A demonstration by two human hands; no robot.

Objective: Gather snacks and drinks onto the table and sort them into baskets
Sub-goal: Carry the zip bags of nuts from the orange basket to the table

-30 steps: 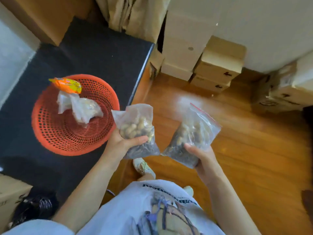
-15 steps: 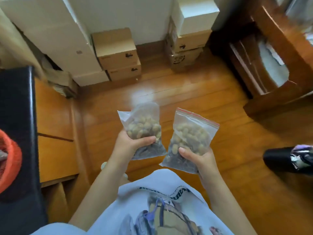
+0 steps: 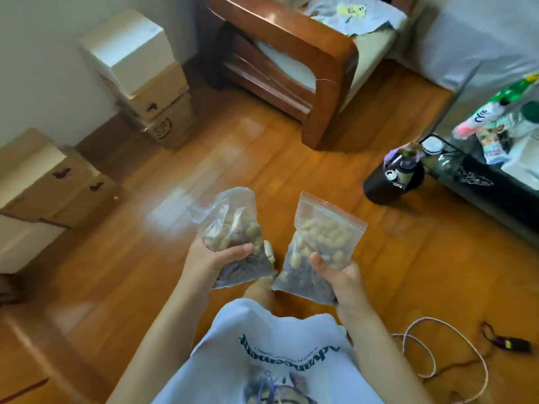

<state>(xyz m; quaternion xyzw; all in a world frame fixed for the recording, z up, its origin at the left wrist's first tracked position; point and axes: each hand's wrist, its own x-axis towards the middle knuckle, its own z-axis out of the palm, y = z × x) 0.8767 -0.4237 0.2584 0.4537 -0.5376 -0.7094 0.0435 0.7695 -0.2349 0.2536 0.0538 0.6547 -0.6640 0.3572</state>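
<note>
Left hand point(image 3: 211, 258) grips a clear bag of nuts point(image 3: 230, 228); right hand point(image 3: 339, 279) grips a red-strip zip bag of nuts point(image 3: 319, 243). Both bags side by side above wooden floor point(image 3: 291, 158), glass table point(image 3: 481, 176) far right.

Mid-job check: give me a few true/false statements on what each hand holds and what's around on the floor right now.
1. The left hand grips a clear bag of nuts. True.
2. The right hand is empty. False: it holds a zip bag of peanuts.
3. The zip bag has a red seal strip. True.
4. Both bags lie in an orange basket. False: no basket in view; they are held above the wooden floor.
5. A black bin stands on the floor. True.
</note>
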